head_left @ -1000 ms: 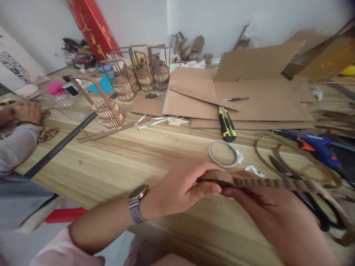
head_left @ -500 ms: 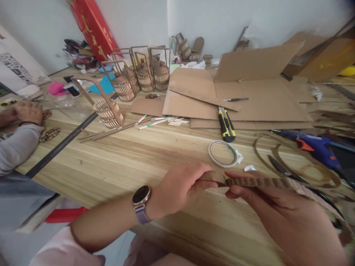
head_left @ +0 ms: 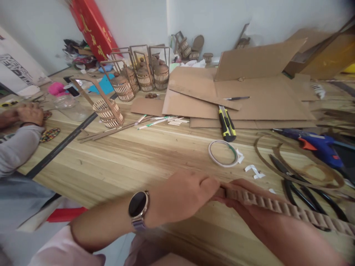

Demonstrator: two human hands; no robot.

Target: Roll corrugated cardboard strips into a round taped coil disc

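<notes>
My left hand [head_left: 184, 195], with a watch on its wrist, pinches the left end of a brown corrugated cardboard strip [head_left: 277, 207]. Close against it, my right hand [head_left: 249, 210] grips the same strip from below near that end. The strip runs right over my right forearm, its ridges facing up. Beyond the hands lie a roll of tape [head_left: 212, 157] and torn white scraps [head_left: 255, 171]. Black-handled scissors or pliers [head_left: 302, 195] rest right of the hands, beside coiled brown strips [head_left: 266, 162].
A yellow-black cutter [head_left: 227, 125] lies before large cardboard sheets [head_left: 249, 99]. A blue glue gun [head_left: 318, 144] is at right. Several small lantern-like baskets [head_left: 145, 77] stand at the back; an open one [head_left: 107, 112] is nearer. Another person's hands [head_left: 30, 112] work at far left.
My hands have come together at the strip's end, and my right hand has turned. The strip has tilted down to the right, its ridges more visible. More of the black tools and scraps shows.
</notes>
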